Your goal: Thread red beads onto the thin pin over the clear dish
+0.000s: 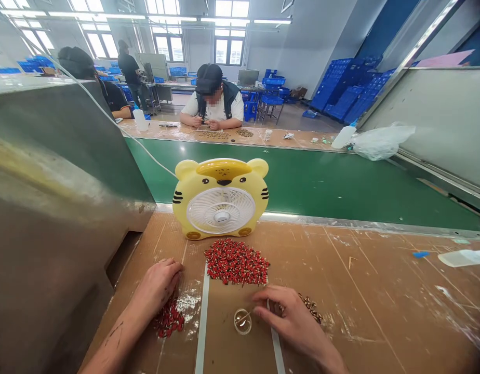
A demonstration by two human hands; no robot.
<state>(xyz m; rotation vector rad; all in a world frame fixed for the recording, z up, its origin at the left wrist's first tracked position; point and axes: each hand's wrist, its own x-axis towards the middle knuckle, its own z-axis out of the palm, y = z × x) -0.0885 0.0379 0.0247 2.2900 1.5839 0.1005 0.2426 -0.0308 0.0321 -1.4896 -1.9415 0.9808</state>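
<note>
My left hand (160, 283) rests at the left with its fingers curled together. What they may hold is hidden. Just below it lies a small pile of red pieces (170, 319). Between thumb and fingers, my right hand (289, 314) pinches a thin stick (245, 315), whose tip reaches into a small round dish (236, 325) of clear liquid. A larger heap of small red pieces with pale and dark ends (237, 262) sits ahead of both hands. Small brown-gold pieces (310, 307) lie beside my right hand, partly covered by it.
A yellow tiger-faced fan (221, 200) stands behind the heap. Beyond it runs a green belt (321, 182), with a person (214, 98) seated across. A metal housing (56, 218) borders the left; a clear plastic bottle (464, 257) lies at right.
</note>
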